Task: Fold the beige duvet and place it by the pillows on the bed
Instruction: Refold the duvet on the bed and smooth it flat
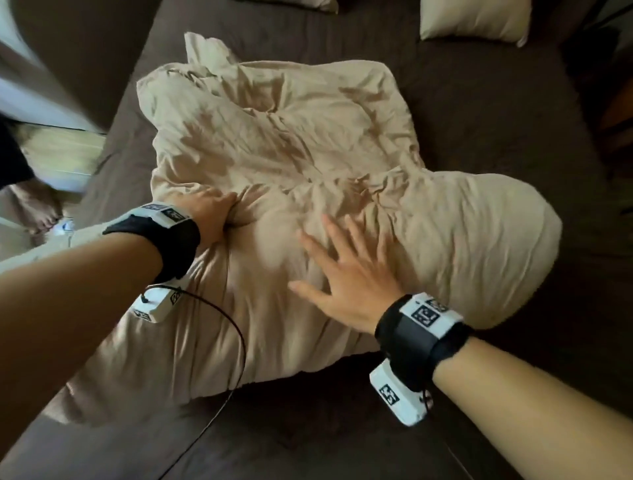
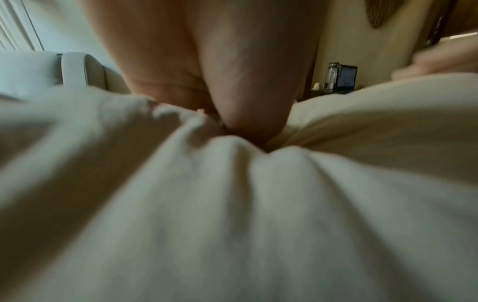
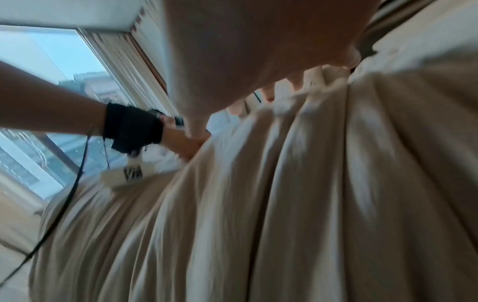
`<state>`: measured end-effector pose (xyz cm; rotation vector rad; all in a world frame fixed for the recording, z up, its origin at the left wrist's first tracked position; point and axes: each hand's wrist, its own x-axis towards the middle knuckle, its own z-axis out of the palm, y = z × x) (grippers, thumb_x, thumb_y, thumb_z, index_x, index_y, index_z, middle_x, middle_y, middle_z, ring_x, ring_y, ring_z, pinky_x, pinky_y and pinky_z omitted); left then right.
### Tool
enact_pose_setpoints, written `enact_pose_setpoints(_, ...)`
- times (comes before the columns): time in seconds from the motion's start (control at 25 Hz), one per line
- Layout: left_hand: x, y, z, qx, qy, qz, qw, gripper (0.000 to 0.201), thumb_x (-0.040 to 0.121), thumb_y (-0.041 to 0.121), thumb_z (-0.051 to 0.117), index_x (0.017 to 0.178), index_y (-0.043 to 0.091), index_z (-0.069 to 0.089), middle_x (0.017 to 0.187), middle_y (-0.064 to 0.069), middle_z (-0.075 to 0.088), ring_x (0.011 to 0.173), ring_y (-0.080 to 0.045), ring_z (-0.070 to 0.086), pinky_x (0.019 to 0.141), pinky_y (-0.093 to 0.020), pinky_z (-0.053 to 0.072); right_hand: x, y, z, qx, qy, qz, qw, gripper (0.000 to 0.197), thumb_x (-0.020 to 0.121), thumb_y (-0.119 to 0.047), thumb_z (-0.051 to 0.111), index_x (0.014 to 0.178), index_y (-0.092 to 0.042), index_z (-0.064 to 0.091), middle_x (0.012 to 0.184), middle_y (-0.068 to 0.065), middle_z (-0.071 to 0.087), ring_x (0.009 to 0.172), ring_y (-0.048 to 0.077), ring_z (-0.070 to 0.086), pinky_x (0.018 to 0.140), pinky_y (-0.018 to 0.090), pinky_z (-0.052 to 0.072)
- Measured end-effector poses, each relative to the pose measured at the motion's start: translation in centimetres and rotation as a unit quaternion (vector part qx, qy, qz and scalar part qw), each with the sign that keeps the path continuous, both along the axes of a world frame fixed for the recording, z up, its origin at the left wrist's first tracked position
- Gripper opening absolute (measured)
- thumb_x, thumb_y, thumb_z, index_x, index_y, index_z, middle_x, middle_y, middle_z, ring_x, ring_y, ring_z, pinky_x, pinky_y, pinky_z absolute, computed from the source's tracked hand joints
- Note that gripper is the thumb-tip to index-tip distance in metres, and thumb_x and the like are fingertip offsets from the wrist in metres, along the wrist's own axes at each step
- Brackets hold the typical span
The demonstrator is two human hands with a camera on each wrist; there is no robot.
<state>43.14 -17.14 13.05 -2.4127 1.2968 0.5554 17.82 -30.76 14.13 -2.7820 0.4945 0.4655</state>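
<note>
The beige duvet (image 1: 308, 137) lies bunched and creased on the dark brown bed (image 1: 486, 113). One rounded fold bulges to the right. My left hand (image 1: 214, 219) digs into a fold at the duvet's left side, fingers buried in gathered cloth; the left wrist view shows the duvet (image 2: 232, 204) puckering around that hand (image 2: 232, 81). My right hand (image 1: 346, 274) lies flat on the duvet's middle with fingers spread. In the right wrist view its palm (image 3: 258, 51) hovers close over the pleated duvet (image 3: 310, 183), with the left hand (image 3: 181, 145) beyond. A cream pillow (image 1: 476, 19) sits at the bed's far right.
A second pillow (image 1: 308, 3) peeks in at the top edge. A black cable (image 1: 236, 342) trails from my left wrist across the duvet. The bed's left edge drops to a pale floor where a bare foot (image 1: 37, 212) stands. A window (image 3: 51, 61) is on that side.
</note>
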Motion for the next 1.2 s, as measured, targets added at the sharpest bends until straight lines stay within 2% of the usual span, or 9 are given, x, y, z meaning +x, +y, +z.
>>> enact_pose_setpoints(0.12, -0.1, 3.0, 1.2, -0.042, 0.05, -0.039, 0.997, 0.077, 0.08, 0.07, 0.014, 0.148, 0.038, 0.025, 0.156, -0.008, 0.037, 0.141, -0.034, 0.04, 0.112, -0.058, 0.033, 1.4, 1.0, -4.7, -0.052, 0.091, -0.004, 0.994, 0.089, 0.075, -0.09, 0.019, 0.148, -0.05, -0.013, 0.161, -0.006, -0.025, 0.147, 0.03, -0.024, 0.102, 0.08, -0.001)
enact_pose_setpoints(0.24, -3.0, 9.6, 3.9, -0.019, 0.08, -0.086, 0.993, 0.106, 0.066, 0.098, 0.008, 0.156, 0.042, 0.0, 0.167, -0.004, 0.001, 0.152, -0.04, 0.009, 0.118, -0.066, 0.018, 5.6, -1.5, -8.2, -0.053, 0.125, -0.039, 0.99, 0.085, 0.076, -0.089, 0.016, 0.147, -0.051, -0.015, 0.161, -0.011, -0.024, 0.148, 0.027, -0.022, 0.101, 0.082, -0.003)
enact_pose_setpoints(0.36, -2.5, 15.2, 1.0, 0.017, -0.015, -0.132, 0.991, 0.13, 0.049, 0.103, 0.029, 0.158, 0.038, 0.007, 0.166, -0.016, 0.006, 0.145, -0.059, 0.006, 0.103, -0.083, 0.017, 9.2, -3.5, -8.8, -0.062, 0.143, -0.088, 0.984, 0.079, 0.079, -0.085, 0.015, 0.147, -0.054, -0.011, 0.161, -0.013, -0.022, 0.149, 0.025, -0.018, 0.104, 0.079, -0.003)
enact_pose_setpoints(0.52, 4.5, 13.5, -4.3, 0.006, 0.011, -0.038, 0.999, 0.149, 0.032, 0.104, 0.048, 0.144, 0.05, -0.034, 0.161, -0.003, -0.032, 0.145, -0.055, -0.019, 0.106, -0.083, 0.001, 11.8, 1.2, -6.9, -0.068, 0.067, -0.144, 0.985, 0.068, 0.09, -0.074, 0.014, 0.148, -0.05, -0.013, 0.162, -0.006, -0.019, 0.149, 0.03, -0.019, 0.109, 0.073, -0.007)
enact_pose_setpoints(0.64, 6.8, 14.5, -6.6, -0.061, 0.037, -0.011, 0.997, 0.152, 0.025, 0.105, 0.048, 0.143, 0.053, -0.032, 0.159, 0.004, -0.035, 0.145, -0.056, -0.015, 0.108, -0.077, -0.004, 9.9, 2.9, -8.0, -0.058, 0.048, -0.134, 0.988, 0.069, 0.088, -0.077, 0.004, 0.149, -0.05, -0.014, 0.162, -0.01, -0.02, 0.149, 0.02, -0.02, 0.113, 0.065, -0.011)
enact_pose_setpoints(0.76, 9.6, 18.6, -8.0, -0.063, 0.077, 0.083, 0.992, 0.153, 0.021, 0.108, 0.043, 0.145, 0.053, -0.029, 0.164, 0.004, -0.022, 0.146, -0.056, 0.005, 0.117, -0.069, 0.009, 6.8, -1.3, -8.7, -0.091, 0.112, -0.188, 0.971, 0.079, 0.082, -0.084, 0.002, 0.15, -0.047, -0.013, 0.161, -0.011, -0.024, 0.148, 0.013, -0.022, 0.116, 0.062, -0.008)
enact_pose_setpoints(1.0, 8.5, 13.9, -1.7, 0.133, 0.044, 0.054, 0.989, 0.16, 0.03, 0.104, 0.05, 0.142, 0.035, -0.043, 0.154, 0.001, -0.04, 0.151, -0.045, -0.006, 0.119, -0.063, 0.016, 3.6, -3.2, -6.0, -0.096, 0.034, -0.232, 0.968, 0.07, 0.089, -0.075, 0.007, 0.151, -0.045, -0.008, 0.164, -0.003, -0.014, 0.15, 0.025, -0.016, 0.117, 0.062, -0.002)
enact_pose_setpoints(1.12, 3.2, 5.0, 2.1, -0.007, 0.073, -0.026, 0.997, 0.131, 0.06, 0.097, 0.046, 0.137, 0.044, -0.046, 0.157, 0.001, -0.04, 0.149, -0.042, -0.019, 0.117, -0.07, 0.007, 1.2, -6.4, -4.4, -0.116, -0.046, -0.257, 0.958, 0.066, 0.093, -0.068, 0.012, 0.153, -0.041, 0.008, 0.165, -0.001, -0.001, 0.151, 0.027, -0.01, 0.115, 0.067, 0.001)
enact_pose_setpoints(1.2, -3.2, -2.4, 2.2, -0.104, 0.116, -0.048, 0.987, 0.117, 0.06, 0.102, 0.031, 0.139, 0.051, -0.039, 0.158, 0.006, -0.037, 0.149, -0.041, -0.021, 0.115, -0.071, -0.001, -0.5, -9.6, -3.9, -0.126, -0.05, -0.268, 0.954, 0.063, 0.093, -0.067, 0.01, 0.152, -0.044, 0.011, 0.165, -0.003, -0.001, 0.15, 0.026, -0.013, 0.112, 0.071, -0.002)
